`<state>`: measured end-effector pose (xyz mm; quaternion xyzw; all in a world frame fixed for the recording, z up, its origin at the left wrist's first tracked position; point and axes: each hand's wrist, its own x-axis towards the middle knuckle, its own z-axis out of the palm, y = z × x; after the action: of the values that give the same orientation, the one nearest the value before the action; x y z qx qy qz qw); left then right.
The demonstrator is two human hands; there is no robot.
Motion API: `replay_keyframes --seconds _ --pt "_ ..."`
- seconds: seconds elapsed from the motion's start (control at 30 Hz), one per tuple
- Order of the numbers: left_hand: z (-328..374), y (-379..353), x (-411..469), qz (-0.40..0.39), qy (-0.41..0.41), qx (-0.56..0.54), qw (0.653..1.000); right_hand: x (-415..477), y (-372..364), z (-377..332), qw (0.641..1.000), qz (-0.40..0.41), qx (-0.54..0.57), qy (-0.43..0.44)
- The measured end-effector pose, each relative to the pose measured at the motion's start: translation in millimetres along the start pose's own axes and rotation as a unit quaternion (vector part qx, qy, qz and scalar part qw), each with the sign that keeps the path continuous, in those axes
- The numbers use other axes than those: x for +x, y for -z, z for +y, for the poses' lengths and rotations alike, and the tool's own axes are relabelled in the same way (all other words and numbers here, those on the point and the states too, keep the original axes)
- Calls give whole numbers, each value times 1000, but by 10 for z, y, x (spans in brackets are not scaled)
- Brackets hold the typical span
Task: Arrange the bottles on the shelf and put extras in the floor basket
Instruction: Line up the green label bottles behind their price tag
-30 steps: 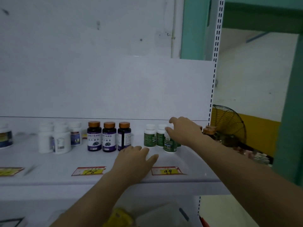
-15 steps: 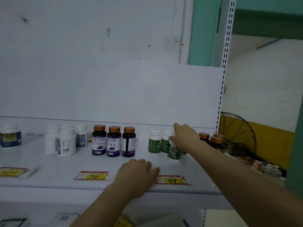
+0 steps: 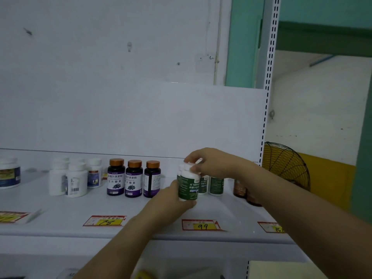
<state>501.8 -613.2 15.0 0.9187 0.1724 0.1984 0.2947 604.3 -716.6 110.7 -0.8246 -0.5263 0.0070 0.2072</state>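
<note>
A green-labelled white bottle (image 3: pixel 188 186) is held just above the white shelf (image 3: pixel 60 224). My left hand (image 3: pixel 171 204) grips its base and side, and my right hand (image 3: pixel 209 164) pinches its white cap from above. A second green bottle sits right behind it, partly hidden. Two more green bottles (image 3: pixel 216 185) stand behind my right wrist. Three purple bottles with copper caps (image 3: pixel 133 179) stand in a row to the left. Further left is a cluster of white bottles (image 3: pixel 75 179). Brown bottles (image 3: pixel 240 189) are partly hidden by my right forearm.
A white jar with a blue label (image 3: pixel 9 173) stands at the far left. Price tags (image 3: pixel 202 225) lie along the shelf's front edge. A perforated upright post (image 3: pixel 266 97) bounds the shelf on the right, with a wire fan guard (image 3: pixel 285 164) behind it.
My left hand left the shelf's front edge and took hold of the green bottle. My right hand shifted onto the bottle's cap. The bottle moved slightly left and forward.
</note>
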Motion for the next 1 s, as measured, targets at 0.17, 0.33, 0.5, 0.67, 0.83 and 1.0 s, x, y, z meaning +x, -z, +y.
replay_keyframes --seconds 0.17,0.33,0.5,0.67,0.83,1.0 --pt "-16 -59 57 34 2 -40 999 -70 -27 50 1000 15 23 4" --pt "123 -108 37 155 -7 36 987 -18 -107 86 995 91 18 -47" --pt "154 -63 -2 74 -9 -112 991 -60 16 103 988 64 137 -15" --pt "124 -40 -14 82 -13 -183 980 -68 10 143 968 49 246 1" --pt "174 -81 -25 183 24 -140 973 -8 -108 83 957 116 267 -12" --pt "231 8 -63 127 6 -220 967 -19 -14 47 945 114 308 6"
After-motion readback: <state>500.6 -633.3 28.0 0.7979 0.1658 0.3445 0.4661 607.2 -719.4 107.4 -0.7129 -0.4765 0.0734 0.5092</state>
